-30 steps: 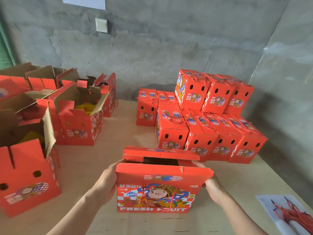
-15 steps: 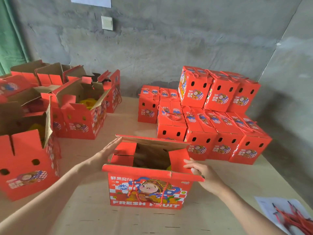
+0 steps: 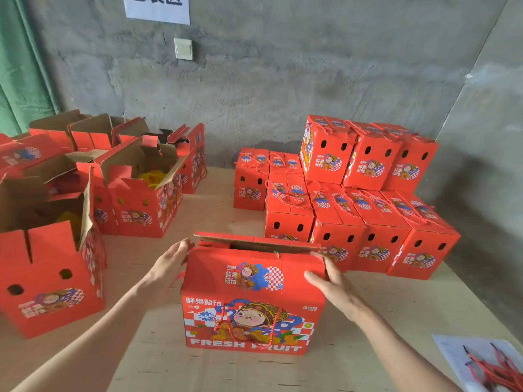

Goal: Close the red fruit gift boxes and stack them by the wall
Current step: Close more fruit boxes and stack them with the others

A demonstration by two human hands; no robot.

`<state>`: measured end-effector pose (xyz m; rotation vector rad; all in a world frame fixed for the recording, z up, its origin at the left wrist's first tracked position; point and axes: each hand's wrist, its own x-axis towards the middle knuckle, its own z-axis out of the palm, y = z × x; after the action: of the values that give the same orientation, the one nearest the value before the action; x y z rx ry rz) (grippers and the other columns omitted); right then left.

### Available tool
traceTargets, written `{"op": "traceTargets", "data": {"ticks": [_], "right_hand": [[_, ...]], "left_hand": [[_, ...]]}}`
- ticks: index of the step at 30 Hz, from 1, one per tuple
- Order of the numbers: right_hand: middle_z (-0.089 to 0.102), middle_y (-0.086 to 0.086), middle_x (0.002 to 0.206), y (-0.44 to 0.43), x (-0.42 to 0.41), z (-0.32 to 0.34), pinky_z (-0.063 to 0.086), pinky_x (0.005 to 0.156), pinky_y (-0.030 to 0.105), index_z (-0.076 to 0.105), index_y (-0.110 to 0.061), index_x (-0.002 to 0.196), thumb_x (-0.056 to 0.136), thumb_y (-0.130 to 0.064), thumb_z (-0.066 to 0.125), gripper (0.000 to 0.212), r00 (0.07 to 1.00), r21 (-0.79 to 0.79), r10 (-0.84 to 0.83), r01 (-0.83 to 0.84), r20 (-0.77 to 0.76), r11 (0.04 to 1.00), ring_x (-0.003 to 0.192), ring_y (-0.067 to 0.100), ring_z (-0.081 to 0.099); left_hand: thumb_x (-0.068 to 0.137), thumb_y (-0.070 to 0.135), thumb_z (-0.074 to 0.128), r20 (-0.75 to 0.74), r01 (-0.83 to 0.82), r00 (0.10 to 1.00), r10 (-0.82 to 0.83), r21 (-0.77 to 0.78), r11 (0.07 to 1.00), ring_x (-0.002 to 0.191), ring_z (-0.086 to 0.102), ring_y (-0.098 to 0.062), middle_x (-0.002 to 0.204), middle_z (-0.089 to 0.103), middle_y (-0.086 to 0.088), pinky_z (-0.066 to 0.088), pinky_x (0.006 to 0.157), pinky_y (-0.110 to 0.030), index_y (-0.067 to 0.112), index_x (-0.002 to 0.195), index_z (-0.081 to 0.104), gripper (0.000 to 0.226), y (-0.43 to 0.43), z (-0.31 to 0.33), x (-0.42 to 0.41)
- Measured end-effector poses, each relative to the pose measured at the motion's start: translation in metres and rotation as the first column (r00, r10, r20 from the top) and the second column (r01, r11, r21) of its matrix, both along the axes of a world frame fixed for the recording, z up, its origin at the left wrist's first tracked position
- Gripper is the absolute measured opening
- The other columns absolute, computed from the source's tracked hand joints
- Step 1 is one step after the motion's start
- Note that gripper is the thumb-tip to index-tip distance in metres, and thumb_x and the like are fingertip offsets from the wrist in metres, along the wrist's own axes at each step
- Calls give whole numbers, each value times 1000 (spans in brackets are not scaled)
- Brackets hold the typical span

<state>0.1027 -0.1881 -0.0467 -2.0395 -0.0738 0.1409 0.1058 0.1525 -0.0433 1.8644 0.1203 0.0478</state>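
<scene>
A red fruit gift box (image 3: pixel 252 304) with a cartoon figure and "FRESH FRUIT" on its front stands on the table in front of me. Its near top flap is folded down over the opening; the far flap (image 3: pixel 254 241) still stands slightly raised behind it. My left hand (image 3: pixel 169 264) touches the box's upper left corner with straight fingers. My right hand (image 3: pixel 331 284) lies flat on the folded flap at the right corner. A stack of closed red boxes (image 3: pixel 362 210) sits by the back wall, two layers high.
Several open red boxes (image 3: pixel 138 193) with raised flaps stand at the left, one large box (image 3: pixel 51 278) close to my left arm. A white sheet with red cord handles (image 3: pixel 492 369) lies at the table's lower right. A grey concrete wall runs behind.
The near flap, hanging outward half a second ago, is now folded down over the opening. My right hand moved onto it and my left hand came in against the left corner.
</scene>
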Motion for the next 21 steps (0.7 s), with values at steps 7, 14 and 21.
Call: {"op": "traceTargets", "data": {"ticks": [7, 14, 21], "right_hand": [[29, -19, 143, 18, 8, -8, 28, 99, 17, 31, -30, 145, 97, -21, 54, 54, 968, 88, -104, 86, 227, 992, 129, -3, 29], [58, -4, 89, 28, 9, -25, 36, 73, 14, 66, -8, 87, 89, -13, 64, 5, 850, -102, -248, 330, 465, 939, 87, 16, 58], [55, 10, 84, 29, 11, -23, 30, 64, 14, 66, 5, 74, 93, -4, 56, 22, 840, -143, -245, 352, 484, 925, 71, 15, 48]], "left_hand": [[99, 25, 47, 11, -110, 994, 110, 130, 985, 105, 58, -27, 123, 56, -9, 51, 90, -43, 17, 133, 42, 35, -28, -7, -7], [96, 10, 50, 211, -120, 976, 44, 363, 924, 95, 54, -17, 118, 58, -8, 41, 69, -15, 7, 110, 62, 19, -32, -16, -9], [100, 7, 39, 263, -179, 961, 81, 371, 911, 96, 55, -22, 121, 58, -9, 43, 76, -27, 1, 111, 63, 28, -32, -18, -3]]}}
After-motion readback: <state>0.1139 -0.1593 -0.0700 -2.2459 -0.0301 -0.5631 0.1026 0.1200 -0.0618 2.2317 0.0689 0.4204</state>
